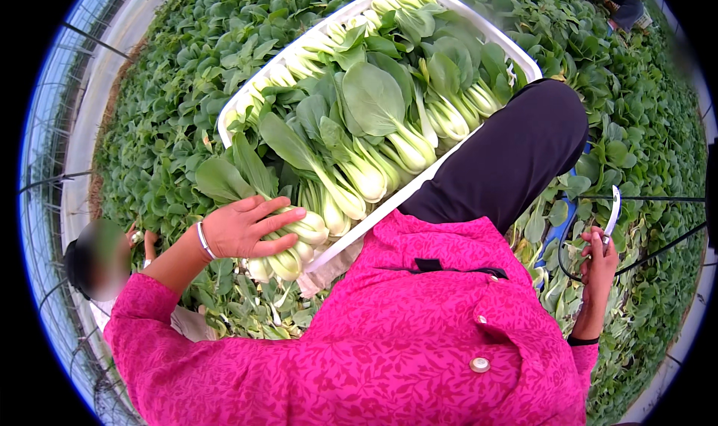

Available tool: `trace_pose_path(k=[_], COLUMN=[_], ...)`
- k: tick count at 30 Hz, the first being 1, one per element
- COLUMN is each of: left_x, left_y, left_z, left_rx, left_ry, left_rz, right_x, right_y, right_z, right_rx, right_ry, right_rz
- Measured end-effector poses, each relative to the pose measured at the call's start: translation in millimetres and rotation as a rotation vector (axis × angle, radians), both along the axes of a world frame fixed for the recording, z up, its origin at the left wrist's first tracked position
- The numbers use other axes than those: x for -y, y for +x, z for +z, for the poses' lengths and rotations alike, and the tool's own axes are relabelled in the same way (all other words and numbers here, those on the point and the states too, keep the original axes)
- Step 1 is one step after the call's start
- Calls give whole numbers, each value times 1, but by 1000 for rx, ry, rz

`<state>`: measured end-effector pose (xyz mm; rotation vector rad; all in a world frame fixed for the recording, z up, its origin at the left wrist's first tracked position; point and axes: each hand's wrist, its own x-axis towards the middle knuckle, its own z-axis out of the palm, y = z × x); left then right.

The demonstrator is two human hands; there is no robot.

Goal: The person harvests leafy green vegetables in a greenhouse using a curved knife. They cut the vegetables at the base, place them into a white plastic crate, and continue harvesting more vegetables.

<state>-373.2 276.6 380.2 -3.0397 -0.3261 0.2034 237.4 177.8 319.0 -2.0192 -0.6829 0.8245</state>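
Observation:
My left hand [247,232], with a bangle at the wrist, lies over the pale stems of a bok choy [307,227] at the near left corner of a white plastic crate [387,210]. Its fingers are spread across the stems. The thumb is hidden, so whether the hand grips the plant or only presses on it is unclear. Rows of bok choy [412,145] fill the crate, leaves overlapping and white bases showing. Out to the right, my right hand [599,260] holds a small knife with a curved metal blade [614,210], pointing upward. Its handle is mostly inside my fist.
My dark-trousered knee [505,145] presses close along the crate's right side. Growing leafy plants [185,84] surround it. Cut leaves [549,229] litter the ground. A co-worker [101,257] is close at left, another person [622,8] far right. A black hose or cable [662,252] runs by my right hand.

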Motion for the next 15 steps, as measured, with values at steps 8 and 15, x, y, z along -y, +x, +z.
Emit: trace_pose_path(k=[8,15], left_x=[7,-11], left_y=[20,11], left_z=[12,-21], left_rx=[79,45], left_ry=[31,-178], left_rz=[-38,109], right_x=[3,14], right_y=[8,19], right_z=[-5,-12], right_rx=[-28,-34], right_ry=[-6,-5], right_rz=[-3,-7])
